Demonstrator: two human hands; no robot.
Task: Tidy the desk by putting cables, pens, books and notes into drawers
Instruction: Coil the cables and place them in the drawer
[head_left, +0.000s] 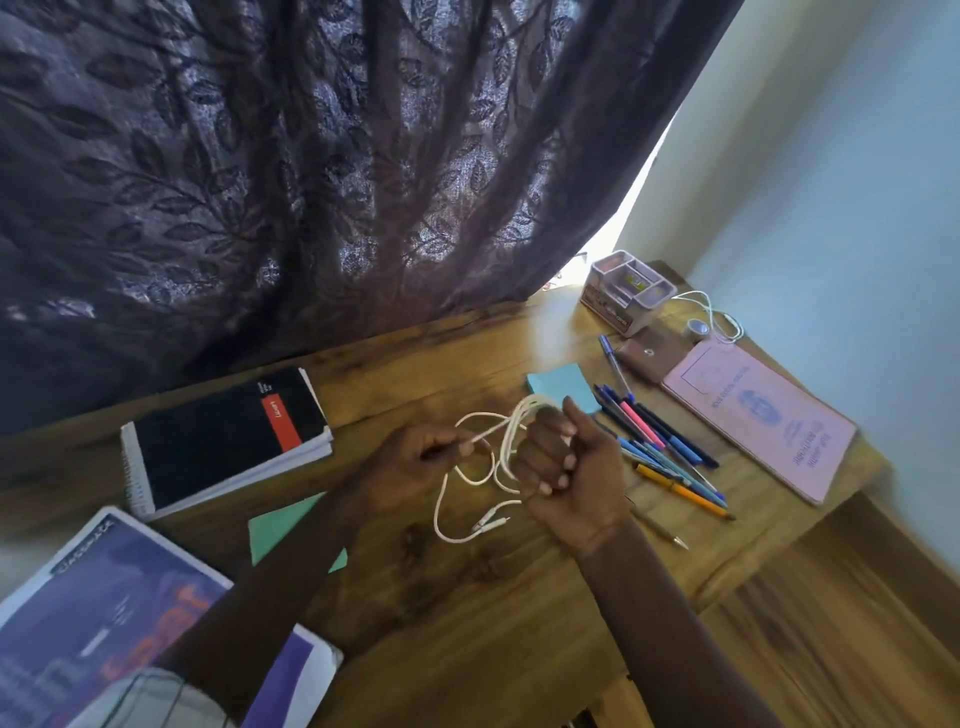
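— Purple book (62, 623) lies at lower left, partly under your left forearm.
— Yes. Your right hand (566, 467) clenches loops of the white cable (522, 410) at frame centre, over the desk (493, 623); your left hand (410, 462) pinches one strand.

Left of the white cable (519, 421) lies a black notebook (218, 441) with a red band, behind it a light-blue note pad (563, 387), right a pink booklet (763, 415), beyond a dark purple leaf-patterned curtain (311, 156).
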